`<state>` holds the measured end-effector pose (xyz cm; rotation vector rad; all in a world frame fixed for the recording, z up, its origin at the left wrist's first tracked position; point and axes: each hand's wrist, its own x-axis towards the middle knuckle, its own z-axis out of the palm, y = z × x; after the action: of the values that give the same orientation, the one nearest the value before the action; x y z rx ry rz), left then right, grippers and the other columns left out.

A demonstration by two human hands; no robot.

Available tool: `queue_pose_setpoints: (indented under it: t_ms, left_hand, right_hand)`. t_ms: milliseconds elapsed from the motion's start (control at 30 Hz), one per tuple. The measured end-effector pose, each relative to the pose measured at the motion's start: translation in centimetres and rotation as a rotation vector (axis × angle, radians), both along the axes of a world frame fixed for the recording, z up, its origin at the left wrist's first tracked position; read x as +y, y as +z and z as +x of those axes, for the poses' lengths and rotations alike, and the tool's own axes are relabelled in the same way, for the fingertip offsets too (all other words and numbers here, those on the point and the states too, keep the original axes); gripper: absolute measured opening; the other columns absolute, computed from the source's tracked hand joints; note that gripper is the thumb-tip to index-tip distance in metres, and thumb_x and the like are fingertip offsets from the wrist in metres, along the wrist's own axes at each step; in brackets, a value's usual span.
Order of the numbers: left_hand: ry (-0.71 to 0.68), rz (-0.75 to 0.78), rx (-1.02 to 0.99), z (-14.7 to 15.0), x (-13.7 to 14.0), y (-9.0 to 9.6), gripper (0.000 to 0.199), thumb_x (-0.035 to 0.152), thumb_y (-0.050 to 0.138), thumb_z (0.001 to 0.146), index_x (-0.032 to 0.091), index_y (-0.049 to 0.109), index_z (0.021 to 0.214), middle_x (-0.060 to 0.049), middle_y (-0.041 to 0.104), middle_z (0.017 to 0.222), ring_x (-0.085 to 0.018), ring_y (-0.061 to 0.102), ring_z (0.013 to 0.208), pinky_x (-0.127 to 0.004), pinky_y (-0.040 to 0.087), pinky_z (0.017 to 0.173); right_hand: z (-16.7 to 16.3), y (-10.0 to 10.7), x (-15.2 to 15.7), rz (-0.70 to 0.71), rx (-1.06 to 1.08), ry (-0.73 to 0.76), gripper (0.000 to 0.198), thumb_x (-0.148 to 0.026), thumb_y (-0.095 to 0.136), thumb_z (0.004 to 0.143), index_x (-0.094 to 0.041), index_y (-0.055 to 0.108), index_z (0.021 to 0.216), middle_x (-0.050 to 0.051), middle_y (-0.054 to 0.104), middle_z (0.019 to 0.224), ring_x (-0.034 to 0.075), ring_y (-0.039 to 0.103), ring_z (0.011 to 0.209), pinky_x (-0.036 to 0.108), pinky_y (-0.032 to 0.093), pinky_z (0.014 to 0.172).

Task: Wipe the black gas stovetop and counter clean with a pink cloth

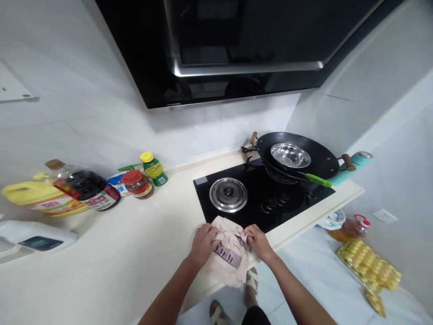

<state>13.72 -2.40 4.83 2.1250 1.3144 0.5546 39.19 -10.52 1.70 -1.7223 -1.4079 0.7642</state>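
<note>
A pale pink towel (pixel 233 275) with a purple patterned band lies bunched at the counter's front edge, its far end over the near corner of the black gas hob (pixel 199 189). My left hand (pixel 204 241) has its fingers curled onto the towel's left side. On the other side, my right hand (pixel 259 241) pinches the towel's edge. Just beyond both hands is the left burner (pixel 228 195), with no pan on it. The towel hides whatever is beneath it.
A black wok (pixel 321 155) holding a steel bowl (pixel 290 155) and a green-handled utensil (pixel 318 180) stands on the right burner. Bottles and jars, including a dark sauce bottle (pixel 89 185) and a red-lidded jar (pixel 137 184), line the left. The range hood (pixel 237 81) overhangs the hob.
</note>
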Motion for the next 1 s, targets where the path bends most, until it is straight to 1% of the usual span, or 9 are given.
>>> queue_pose_setpoints:
  t_ms: [200,333,433,533,600,667,767,867,1000]
  left_hand:
    - [0.485,-0.142,-0.068,-5.9,1.4,-0.5,0.038,0.053,0.057,0.097,0.017,0.065,0.105,-0.001,0.068,0.094,-0.014,0.064,0.081,-0.035,0.058,0.076]
    - [0.586,-0.193,-0.036,-9.1,0.7,-1.1,0.036,0.051,0.06,0.096,0.017,0.064,0.104,0.0,0.067,0.088,-0.013,0.063,0.073,-0.032,0.057,0.07]
    - [0.572,-0.102,0.026,-9.7,-0.1,-1.1,0.042,0.046,0.061,0.091,0.016,0.061,0.121,-0.011,0.067,0.111,-0.023,0.067,0.096,-0.042,0.058,0.085]
    - [0.482,0.007,0.103,-8.9,-0.2,-0.8,0.056,0.036,0.064,0.083,0.021,0.057,0.136,-0.017,0.058,0.138,-0.032,0.058,0.126,-0.051,0.051,0.104]
    - [0.384,0.042,0.148,-8.0,-0.1,-0.6,0.058,0.031,0.068,0.079,0.025,0.059,0.136,-0.015,0.058,0.141,-0.033,0.055,0.131,-0.052,0.048,0.108]
    - [0.29,0.066,0.189,-7.3,-0.1,-0.5,0.054,0.03,0.071,0.078,0.028,0.064,0.131,-0.013,0.058,0.143,-0.033,0.053,0.134,-0.052,0.048,0.109]
    - [0.166,0.102,0.246,-7.2,-0.9,-0.5,0.044,0.031,0.074,0.077,0.032,0.071,0.121,-0.01,0.055,0.149,-0.035,0.047,0.141,-0.054,0.046,0.111]
    - [0.085,0.132,0.291,-8.4,-2.1,-0.5,0.046,0.033,0.079,0.076,0.033,0.072,0.122,-0.011,0.049,0.158,-0.039,0.042,0.146,-0.059,0.045,0.112]
    - [0.002,0.154,0.321,-10.4,-2.7,-0.8,0.051,0.029,0.077,0.078,0.033,0.069,0.128,-0.014,0.041,0.165,-0.041,0.038,0.151,-0.06,0.046,0.112]
  right_hand:
    - [1.3,-0.5,-0.4,0.068,-0.034,-0.132,0.026,-0.012,0.043,0.08,-0.024,0.064,0.09,0.005,0.062,0.097,0.021,0.064,0.09,0.036,0.053,0.087]
    - [1.4,-0.2,-0.7,0.125,-0.151,-0.157,0.026,-0.018,0.047,0.087,-0.023,0.067,0.103,0.008,0.064,0.104,0.025,0.062,0.099,0.041,0.052,0.094]
    - [1.2,0.5,-1.4,0.169,-0.229,-0.161,0.023,-0.024,0.047,0.094,-0.023,0.067,0.106,0.008,0.064,0.101,0.025,0.061,0.095,0.042,0.052,0.091]
    - [0.4,1.2,-3.0,0.162,-0.269,-0.062,0.021,-0.032,0.051,0.099,-0.024,0.066,0.111,0.007,0.063,0.098,0.024,0.061,0.093,0.04,0.053,0.087]
    - [-0.5,1.7,-4.4,0.139,-0.343,0.045,0.028,-0.038,0.062,0.096,-0.027,0.066,0.122,0.007,0.063,0.109,0.025,0.061,0.101,0.04,0.052,0.09]
    - [-1.7,2.1,-5.8,0.085,-0.435,0.124,0.047,-0.04,0.075,0.088,-0.03,0.063,0.132,0.008,0.061,0.122,0.027,0.058,0.111,0.042,0.051,0.095]
    - [-3.5,2.7,-7.3,-0.051,-0.525,0.216,0.065,-0.035,0.085,0.078,-0.034,0.06,0.137,0.008,0.058,0.126,0.029,0.055,0.115,0.044,0.048,0.097]
    - [-4.4,3.0,-7.7,-0.152,-0.548,0.284,0.052,-0.028,0.082,0.08,-0.034,0.065,0.128,0.007,0.059,0.122,0.029,0.054,0.112,0.044,0.046,0.096]
    - [-3.7,2.9,-7.1,-0.147,-0.464,0.33,0.03,-0.019,0.072,0.086,-0.032,0.072,0.114,0.005,0.061,0.117,0.026,0.054,0.11,0.041,0.045,0.095]
